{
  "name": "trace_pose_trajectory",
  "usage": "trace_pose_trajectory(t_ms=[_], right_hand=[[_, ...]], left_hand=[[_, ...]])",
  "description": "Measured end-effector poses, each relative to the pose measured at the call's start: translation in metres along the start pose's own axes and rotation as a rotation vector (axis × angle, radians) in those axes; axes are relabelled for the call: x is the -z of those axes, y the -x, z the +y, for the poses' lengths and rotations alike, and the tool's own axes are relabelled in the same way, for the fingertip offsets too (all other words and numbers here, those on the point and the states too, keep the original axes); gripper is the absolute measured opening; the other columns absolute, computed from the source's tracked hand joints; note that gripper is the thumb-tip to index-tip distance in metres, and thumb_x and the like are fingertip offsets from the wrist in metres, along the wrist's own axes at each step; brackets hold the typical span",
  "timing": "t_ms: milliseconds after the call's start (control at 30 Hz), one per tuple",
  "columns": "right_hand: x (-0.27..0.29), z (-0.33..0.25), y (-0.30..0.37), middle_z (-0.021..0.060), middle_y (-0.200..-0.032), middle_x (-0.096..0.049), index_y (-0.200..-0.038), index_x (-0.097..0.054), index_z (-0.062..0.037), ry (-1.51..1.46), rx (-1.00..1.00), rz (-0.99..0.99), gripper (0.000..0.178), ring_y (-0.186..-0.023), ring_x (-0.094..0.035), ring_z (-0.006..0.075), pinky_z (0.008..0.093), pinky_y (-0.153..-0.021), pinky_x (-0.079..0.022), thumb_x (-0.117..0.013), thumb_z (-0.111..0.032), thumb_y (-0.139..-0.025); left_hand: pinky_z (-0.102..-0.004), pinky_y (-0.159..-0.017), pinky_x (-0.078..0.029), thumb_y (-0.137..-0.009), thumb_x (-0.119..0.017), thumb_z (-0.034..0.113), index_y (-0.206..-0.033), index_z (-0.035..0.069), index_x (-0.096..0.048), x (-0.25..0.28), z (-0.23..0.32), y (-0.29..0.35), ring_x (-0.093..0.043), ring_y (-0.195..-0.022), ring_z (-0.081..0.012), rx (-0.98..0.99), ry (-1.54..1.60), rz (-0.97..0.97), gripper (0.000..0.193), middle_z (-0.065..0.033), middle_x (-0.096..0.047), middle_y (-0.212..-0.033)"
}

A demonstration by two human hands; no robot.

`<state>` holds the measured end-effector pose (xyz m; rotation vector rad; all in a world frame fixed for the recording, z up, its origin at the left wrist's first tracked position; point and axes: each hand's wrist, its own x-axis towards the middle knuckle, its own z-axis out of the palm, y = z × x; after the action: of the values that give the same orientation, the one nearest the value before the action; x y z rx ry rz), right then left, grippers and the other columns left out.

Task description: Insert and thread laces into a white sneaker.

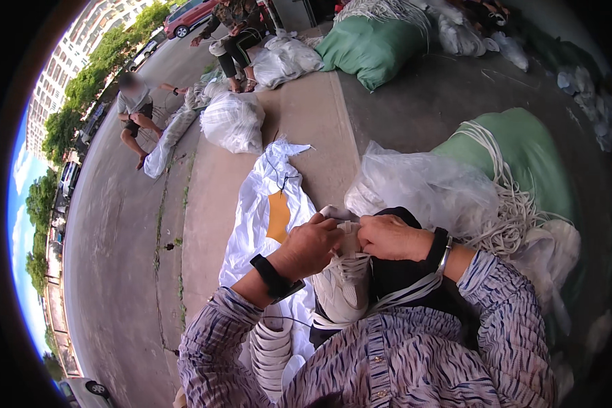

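Observation:
A white sneaker lies across my lap, its toe toward me. My left hand is closed on the left side of its opening, near the tongue. From the other side, my right hand pinches the shoe's upper edge by the eyelets. Pale laces cross the front of the shoe just below my fingers; whether a lace end is in either pinch is hidden. More loose white laces trail over my lap to the right. A nested stack of white shoe pieces rests beside my left forearm.
White plastic sheeting with a yellow-orange patch lies ahead. To my right are a clear plastic bag, a green sack and a bundle of laces. Farther off, two people sit among stuffed white bags and another green sack.

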<state>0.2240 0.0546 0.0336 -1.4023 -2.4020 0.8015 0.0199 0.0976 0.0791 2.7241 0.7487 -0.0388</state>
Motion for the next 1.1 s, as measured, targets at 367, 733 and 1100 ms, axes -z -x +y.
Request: trace_pose_trajectory(t_ms=[367,733,1100], right_hand=[[0.065,0.01,-0.029,0.0093,-0.098,-0.063,-0.091,-0.056,-0.0053,-1.631,-0.023,0.713,0.012,-0.078,-0.058,0.0131,0.0284,-0.074,-0.047,-0.052,-0.017,-0.091],[0.058,-0.006,0.002,0.0019,-0.068,-0.055,-0.091,-0.051,-0.003,-0.429,-0.323,-0.422,0.012,-0.064,-0.058,0.0088,0.0228,-0.055,-0.04,-0.05,-0.014,-0.088],[0.217,-0.038,0.074,-0.0016,-0.06,-0.041,-0.112,-0.052,-0.0009,-1.556,0.343,0.412,0.023,-0.043,-0.027,0.0025,0.0172,-0.039,-0.026,-0.047,-0.015,-0.095]], left_hand=[[-0.0438,-0.084,-0.034,-0.071,-0.062,0.02,-0.079,0.019,-0.066,-0.039,0.027,-0.006,-0.049,-0.093,-0.027,0.205,0.027,0.192,0.01,0.0004,-0.06,-0.083],[-0.0437,-0.091,-0.029,-0.064,-0.072,0.032,-0.073,0.023,-0.069,-0.04,0.007,0.002,-0.045,-0.095,-0.0264,0.078,0.261,0.155,0.014,0.0023,-0.06,-0.081],[-0.0443,-0.091,-0.033,-0.071,-0.07,0.026,-0.087,0.021,-0.068,-0.048,0.014,-0.005,-0.049,-0.095,-0.0296,0.191,0.351,0.309,0.017,-0.0017,-0.06,-0.086]])
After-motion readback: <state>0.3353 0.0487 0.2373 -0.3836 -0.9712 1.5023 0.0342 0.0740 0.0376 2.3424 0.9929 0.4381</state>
